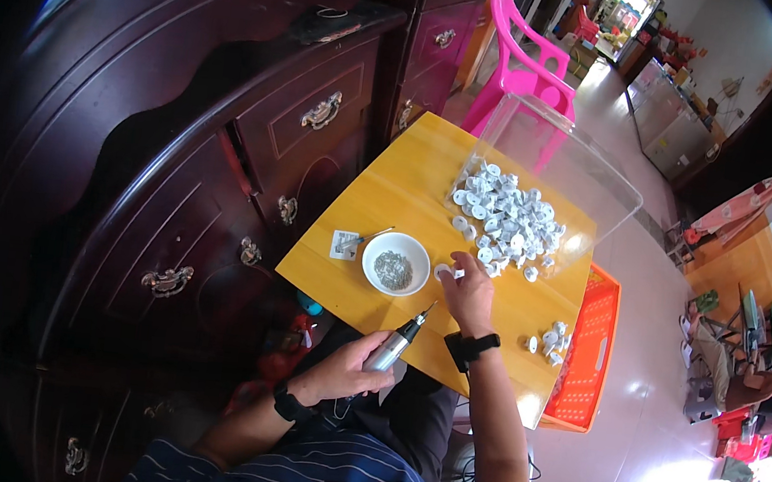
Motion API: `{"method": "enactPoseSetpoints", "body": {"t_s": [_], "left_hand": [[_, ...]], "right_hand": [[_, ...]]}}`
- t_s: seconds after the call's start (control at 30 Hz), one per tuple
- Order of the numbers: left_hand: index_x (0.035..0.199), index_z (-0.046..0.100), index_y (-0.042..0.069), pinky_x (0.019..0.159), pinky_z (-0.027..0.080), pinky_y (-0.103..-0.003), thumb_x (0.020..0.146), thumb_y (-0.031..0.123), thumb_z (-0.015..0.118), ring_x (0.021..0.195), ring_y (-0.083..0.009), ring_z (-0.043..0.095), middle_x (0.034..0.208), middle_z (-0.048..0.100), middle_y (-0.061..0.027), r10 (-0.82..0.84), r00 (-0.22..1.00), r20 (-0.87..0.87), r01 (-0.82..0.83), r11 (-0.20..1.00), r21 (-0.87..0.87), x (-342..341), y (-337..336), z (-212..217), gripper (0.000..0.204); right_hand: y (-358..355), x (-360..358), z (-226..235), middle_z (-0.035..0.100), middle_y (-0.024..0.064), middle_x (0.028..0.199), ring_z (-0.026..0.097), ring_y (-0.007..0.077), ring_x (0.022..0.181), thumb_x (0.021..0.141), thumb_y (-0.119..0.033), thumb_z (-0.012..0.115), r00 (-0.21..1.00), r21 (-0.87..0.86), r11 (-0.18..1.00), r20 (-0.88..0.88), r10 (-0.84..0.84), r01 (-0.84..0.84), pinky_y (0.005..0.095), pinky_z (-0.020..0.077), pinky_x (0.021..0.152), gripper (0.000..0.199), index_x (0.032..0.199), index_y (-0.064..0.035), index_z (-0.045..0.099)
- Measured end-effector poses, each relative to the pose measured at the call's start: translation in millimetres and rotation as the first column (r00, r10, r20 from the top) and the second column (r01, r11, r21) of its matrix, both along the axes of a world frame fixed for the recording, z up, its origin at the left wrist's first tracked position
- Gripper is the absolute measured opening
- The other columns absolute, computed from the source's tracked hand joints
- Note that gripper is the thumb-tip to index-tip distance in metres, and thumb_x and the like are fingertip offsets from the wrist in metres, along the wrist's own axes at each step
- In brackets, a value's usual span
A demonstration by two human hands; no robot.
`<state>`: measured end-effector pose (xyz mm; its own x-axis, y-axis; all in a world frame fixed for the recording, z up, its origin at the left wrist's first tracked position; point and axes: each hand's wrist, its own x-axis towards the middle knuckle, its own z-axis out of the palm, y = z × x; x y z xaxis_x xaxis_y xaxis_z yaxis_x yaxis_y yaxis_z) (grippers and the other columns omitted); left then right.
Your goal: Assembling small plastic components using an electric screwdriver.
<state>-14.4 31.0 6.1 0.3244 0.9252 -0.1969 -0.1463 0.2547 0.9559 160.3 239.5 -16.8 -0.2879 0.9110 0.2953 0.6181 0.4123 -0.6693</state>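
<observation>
A single small white plastic part (444, 271) is pinched under the right hand (468, 292) beside the white bowl of screws (395, 264), an electric screwdriver (394, 345) is gripped in the closed left hand (349, 369), a small finished group (552, 340) is judged set at the worktop's (411, 178) right edge, and a large heap (506, 221) is left in the clear bin.

left hand (346, 366): fist closed, gripping | right hand (468, 292): outstretched, fingertips apparently pinching

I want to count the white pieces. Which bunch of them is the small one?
The small bunch lies alone by the yellow table's right edge, beside the orange crate. The big pile spills from the clear plastic box, further from the person.
</observation>
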Motion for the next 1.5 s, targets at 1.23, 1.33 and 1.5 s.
{"method": "enactPoseSetpoints", "body": {"t_s": [1.23, 1.33, 1.5], "left_hand": [[0.146, 0.039, 0.000, 0.066, 0.053, -0.028, 0.089, 0.012, 0.071, 0.075, -0.0107, 0.061, 0.095, 0.063, -0.0051, 0.020, 0.985, -0.174, -0.016, 1.000, 0.025, 27.9, 9.5, -3.8, 0.066], [0.150, 0.036, 0.001, 0.065, 0.052, -0.026, 0.092, 0.012, 0.070, 0.074, -0.0098, 0.061, 0.093, 0.062, -0.0047, 0.011, 0.984, -0.176, -0.003, 0.999, 0.042, 28.3, 11.0, -7.4, 0.068], [0.153, 0.032, 0.002, 0.061, 0.050, -0.024, 0.094, 0.012, 0.068, 0.072, -0.0085, 0.059, 0.092, 0.061, -0.0044, -0.002, 0.984, -0.177, 0.011, 0.999, 0.052, 28.0, 11.7, -7.9, 0.070]], "right_hand": [[-61.0, 46.1, -39.8, 0.071, -0.0014, 0.092, 0.064, 0.0046, 0.080, 0.092, -0.006, 0.071, 0.770, -0.478, 0.851, -0.620, -0.150, -0.219, 0.0207, 0.0514, 0.071, 0.018, 0.109, -0.0001, 0.069], [-60.6, 46.3, -39.5, 0.071, -0.0019, 0.090, 0.064, 0.0041, 0.079, 0.092, -0.006, 0.072, 0.777, -0.470, 0.854, -0.614, -0.137, -0.221, 0.0204, 0.0514, 0.070, 0.017, 0.108, -0.0007, 0.070], [-61.5, 45.2, -36.9, 0.071, -0.0022, 0.090, 0.064, 0.0036, 0.078, 0.092, -0.006, 0.072, 0.788, -0.474, 0.857, -0.598, -0.144, -0.203, 0.0197, 0.0508, 0.070, 0.017, 0.108, -0.0013, 0.070]]}}
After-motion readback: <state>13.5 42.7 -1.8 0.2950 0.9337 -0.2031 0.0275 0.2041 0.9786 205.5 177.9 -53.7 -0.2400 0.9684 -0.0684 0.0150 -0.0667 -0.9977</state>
